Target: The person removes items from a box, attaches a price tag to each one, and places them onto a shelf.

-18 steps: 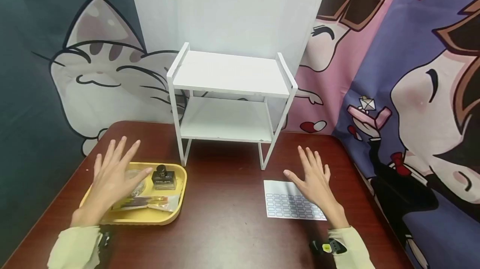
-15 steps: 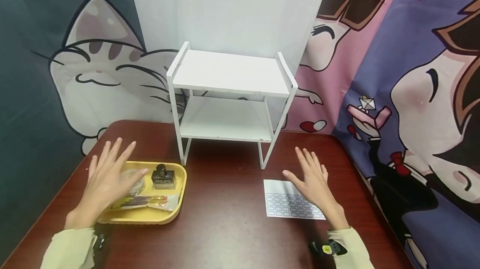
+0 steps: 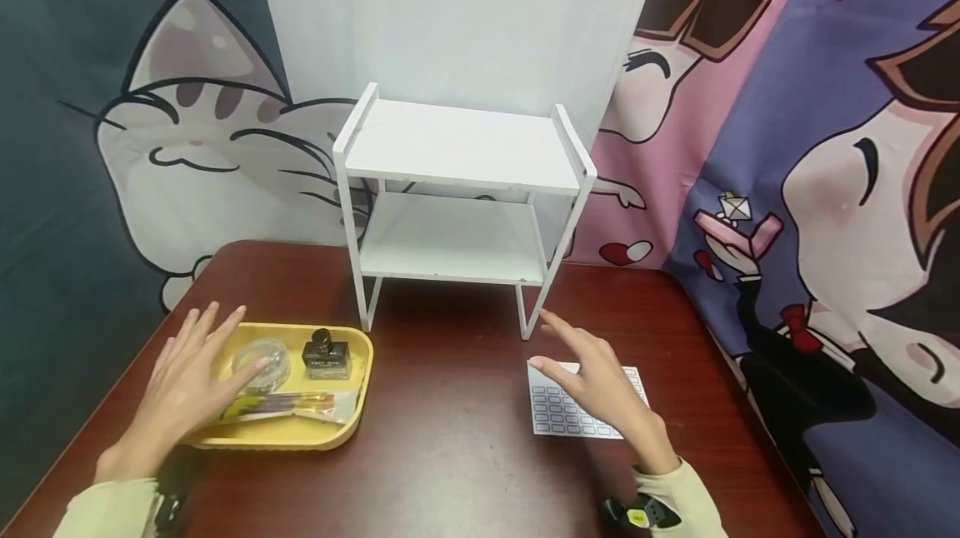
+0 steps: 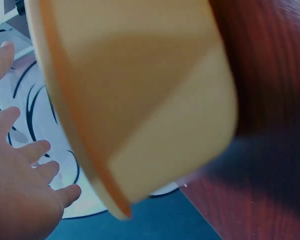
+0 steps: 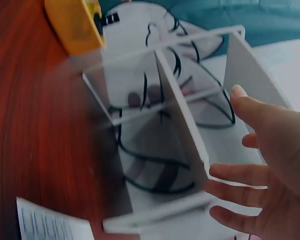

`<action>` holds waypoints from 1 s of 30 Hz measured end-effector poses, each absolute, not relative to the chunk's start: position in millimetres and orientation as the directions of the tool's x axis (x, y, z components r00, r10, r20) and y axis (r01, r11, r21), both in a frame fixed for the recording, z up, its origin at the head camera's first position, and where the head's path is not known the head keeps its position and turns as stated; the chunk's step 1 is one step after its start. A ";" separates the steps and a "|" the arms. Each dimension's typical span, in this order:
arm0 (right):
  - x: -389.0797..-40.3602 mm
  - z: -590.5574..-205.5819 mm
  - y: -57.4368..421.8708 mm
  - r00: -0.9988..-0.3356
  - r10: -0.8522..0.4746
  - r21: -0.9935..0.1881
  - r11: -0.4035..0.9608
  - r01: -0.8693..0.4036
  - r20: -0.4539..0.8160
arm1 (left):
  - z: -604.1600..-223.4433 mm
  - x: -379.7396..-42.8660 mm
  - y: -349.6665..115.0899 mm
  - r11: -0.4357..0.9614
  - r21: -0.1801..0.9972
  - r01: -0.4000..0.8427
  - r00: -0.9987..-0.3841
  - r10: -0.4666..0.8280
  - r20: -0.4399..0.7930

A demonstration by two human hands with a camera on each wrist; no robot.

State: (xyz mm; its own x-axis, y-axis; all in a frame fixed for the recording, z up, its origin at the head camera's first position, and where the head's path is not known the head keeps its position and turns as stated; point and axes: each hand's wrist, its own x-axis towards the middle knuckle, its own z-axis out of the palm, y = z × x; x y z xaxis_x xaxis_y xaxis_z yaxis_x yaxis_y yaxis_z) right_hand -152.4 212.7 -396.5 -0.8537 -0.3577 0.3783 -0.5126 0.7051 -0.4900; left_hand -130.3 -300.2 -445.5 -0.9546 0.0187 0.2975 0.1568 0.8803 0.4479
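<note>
My left hand (image 3: 183, 380) is held over the left side of a yellow tray (image 3: 363, 380), fingers spread and holding nothing. Inside the tray lie a round clear container (image 3: 262, 363), a small dark-capped glass bottle (image 3: 327, 356) and a clear packet of thin coloured sticks (image 3: 292, 405). On the right, my right hand (image 3: 600, 380) hovers above a white sheet (image 3: 551, 409) printed with rows of small blue-edged boxes, part of which it covers. Its fingers are extended with nothing in them. The left wrist view shows the tray's outer wall (image 4: 155, 100) beside the left hand.
A white two-tier shelf (image 3: 457, 146) stands at the back middle of the dark red-brown table (image 3: 450, 438). Behind it hang cloths printed with cartoon figures. A black strap device (image 3: 645, 513) sits at the right wrist.
My left hand has moved left and down, uncovering more of the round container. My right hand has shifted left and a little down over the sheet. The tray, shelf and sheet stay put.
</note>
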 end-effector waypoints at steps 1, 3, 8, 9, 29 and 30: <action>-152.5 -395.7 207.7 -0.842 -0.383 -0.496 0.684 -0.535 0.380 | -447.3 -129.8 -301.8 0.879 0.449 0.161 -0.953 0.020 0.302; -153.9 -395.6 197.1 -0.818 -0.432 -0.503 0.645 -0.575 0.380 | -451.3 -128.8 -304.8 0.876 0.451 0.173 -0.950 0.028 0.310; -161.9 -400.4 166.1 -0.763 -0.548 -0.519 0.567 -0.640 0.343 | -463.0 -127.3 -310.9 0.867 0.462 0.186 -0.950 0.039 0.309; -164.3 -402.1 159.7 -0.756 -0.564 -0.526 0.554 -0.645 0.333 | -465.3 -127.0 -311.8 0.864 0.467 0.188 -0.951 0.042 0.305; -204.6 -437.9 72.8 -0.703 -0.655 -0.627 0.431 -0.649 0.277 | -476.6 -116.6 -327.5 0.841 0.521 0.144 -0.970 0.017 0.242; -205.5 -438.1 70.3 -0.705 -0.654 -0.628 0.434 -0.646 0.275 | -477.6 -115.6 -328.8 0.839 0.525 0.145 -0.970 0.015 0.244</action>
